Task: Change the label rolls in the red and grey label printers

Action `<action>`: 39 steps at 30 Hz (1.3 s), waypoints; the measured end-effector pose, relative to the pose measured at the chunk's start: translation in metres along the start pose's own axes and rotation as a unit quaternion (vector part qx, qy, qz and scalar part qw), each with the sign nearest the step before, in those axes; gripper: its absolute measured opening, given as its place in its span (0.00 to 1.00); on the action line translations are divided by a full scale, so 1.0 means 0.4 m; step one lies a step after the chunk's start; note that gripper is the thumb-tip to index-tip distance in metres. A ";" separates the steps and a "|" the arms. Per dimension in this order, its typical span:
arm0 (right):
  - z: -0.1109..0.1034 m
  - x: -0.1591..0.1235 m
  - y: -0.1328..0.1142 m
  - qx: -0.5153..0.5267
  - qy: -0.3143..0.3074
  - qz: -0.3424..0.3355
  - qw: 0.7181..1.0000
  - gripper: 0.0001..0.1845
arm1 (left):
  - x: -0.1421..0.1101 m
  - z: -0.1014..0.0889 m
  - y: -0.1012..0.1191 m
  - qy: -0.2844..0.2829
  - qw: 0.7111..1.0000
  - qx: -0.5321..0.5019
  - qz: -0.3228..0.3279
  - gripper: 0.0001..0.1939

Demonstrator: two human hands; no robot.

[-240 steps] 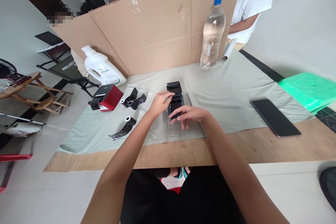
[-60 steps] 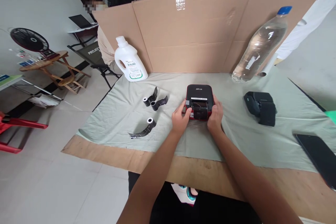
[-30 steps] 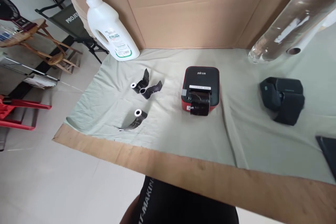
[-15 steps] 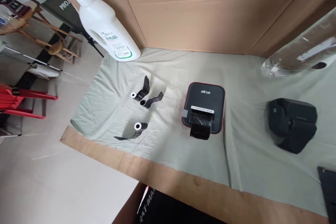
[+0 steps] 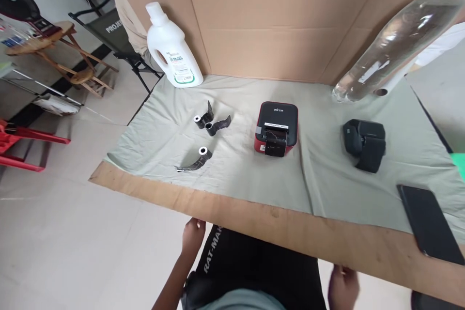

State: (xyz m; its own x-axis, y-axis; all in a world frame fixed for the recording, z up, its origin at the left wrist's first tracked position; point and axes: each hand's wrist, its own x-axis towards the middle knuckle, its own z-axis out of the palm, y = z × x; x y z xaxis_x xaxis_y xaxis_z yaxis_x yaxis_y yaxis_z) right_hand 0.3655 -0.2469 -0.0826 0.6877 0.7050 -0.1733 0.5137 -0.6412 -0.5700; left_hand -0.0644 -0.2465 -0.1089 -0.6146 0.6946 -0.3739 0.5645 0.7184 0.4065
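Note:
My left hand (image 5: 193,235) is at the front edge of the table, its fingers curled and partly hidden at the wooden edge (image 5: 218,203). Farther right, my right hand (image 5: 343,285) is just below that edge, fingers bent in and slightly blurred. What either hand holds, if anything, cannot be made out. On the cloth ahead stands a small black and red label printer (image 5: 279,116), a black strip (image 5: 275,144) hanging from its front slot. To its left lie three small rolls with dark strips unrolled: a front roll (image 5: 204,152), a middle roll (image 5: 210,129) and a back roll (image 5: 199,120).
A white detergent bottle (image 5: 176,53) stands at the back left against a cardboard panel (image 5: 261,34). At right are a black device (image 5: 365,143), a black phone (image 5: 428,223) and a large clear bottle (image 5: 395,41). A red stool (image 5: 29,147) is on the floor at left.
The view has shifted and pulled back, showing more of the table's near side and right end. Both hands have come into view at the front edge. The printer and rolls stay in place.

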 end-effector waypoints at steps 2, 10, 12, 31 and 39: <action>0.021 0.031 -0.018 0.020 0.039 -0.015 0.999 0.15 | -0.025 -0.058 0.007 0.064 0.980 -0.025 0.187 0.11; -0.047 -0.027 -0.110 0.110 -0.171 -0.023 0.979 0.17 | -0.014 -0.216 0.299 0.211 0.778 -0.177 0.565 0.12; -0.066 -0.051 -0.130 0.106 -0.287 -0.056 0.950 0.22 | 0.020 -0.220 0.388 0.225 0.784 -0.220 0.534 0.11; 0.409 0.310 -0.736 0.530 -0.230 -0.295 0.761 0.39 | 0.287 -0.013 0.724 0.176 0.745 -0.289 0.575 0.21; 0.367 0.294 -0.729 0.469 -0.215 -0.382 0.766 0.37 | 0.293 -0.009 0.728 0.189 0.722 -0.313 0.588 0.17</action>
State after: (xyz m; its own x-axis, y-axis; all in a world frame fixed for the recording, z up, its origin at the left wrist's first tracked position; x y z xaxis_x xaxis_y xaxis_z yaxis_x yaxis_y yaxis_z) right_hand 0.2212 0.0676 -0.0547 0.0328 0.9302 0.3655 -0.0518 0.3668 -0.9288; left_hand 0.0260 0.0440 -0.0315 -0.0867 0.6654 0.7415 0.5312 -0.5987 0.5994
